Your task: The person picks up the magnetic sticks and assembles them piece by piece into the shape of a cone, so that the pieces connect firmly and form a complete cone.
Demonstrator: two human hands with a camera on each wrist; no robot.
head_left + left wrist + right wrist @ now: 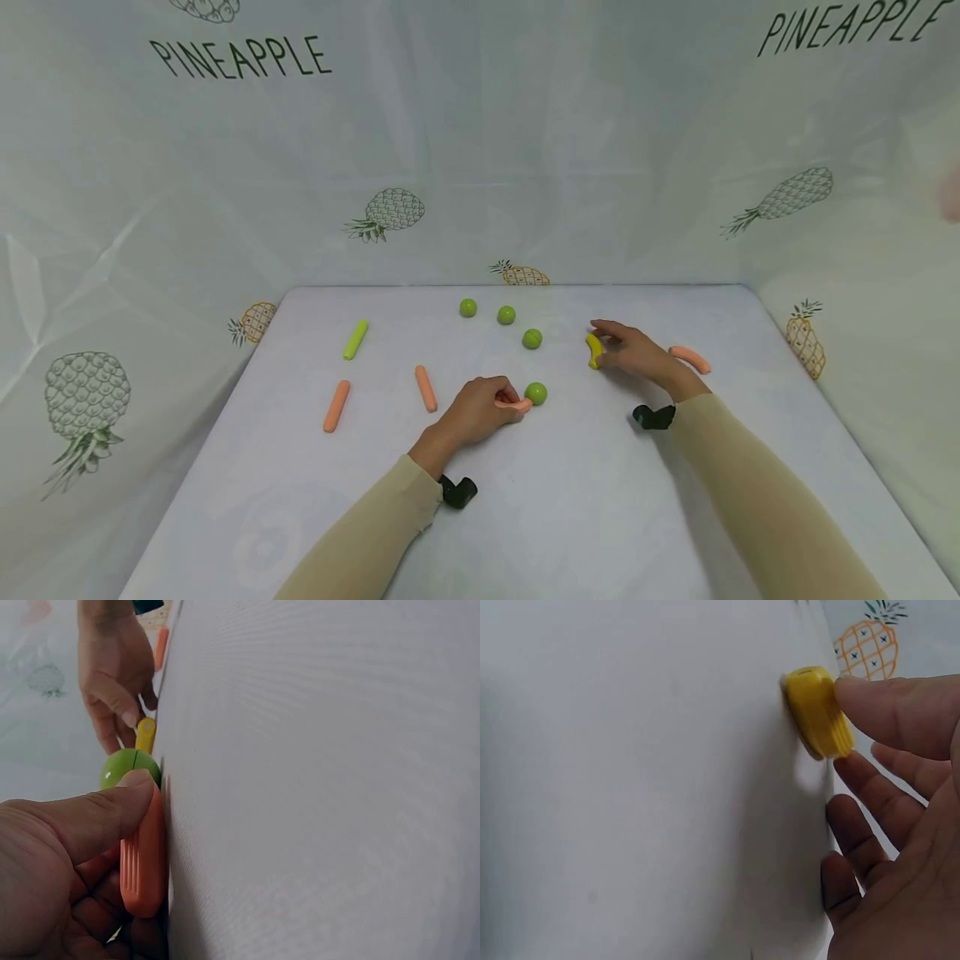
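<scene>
My left hand [480, 410] pinches an orange sausage-shaped piece [144, 862] with grooves along its side, the thumb over its far end. Right beside that end sits a small green ball [536, 393], which shows a dark seam in the left wrist view. Farther right, my right hand [633, 352] has its thumb and index finger at the two ends of a yellow banana-shaped piece [817, 712]. The other fingers of that hand are spread and loosely bent, close to the white table surface.
Three more green balls [506, 315] lie toward the back of the white table [570, 517]. On the left are a light green stick [356, 340] and two orange sausage-shaped pieces [425, 388]. Another orange piece [690, 359] lies behind the right wrist. A pineapple-print sheet [585, 167] hangs behind.
</scene>
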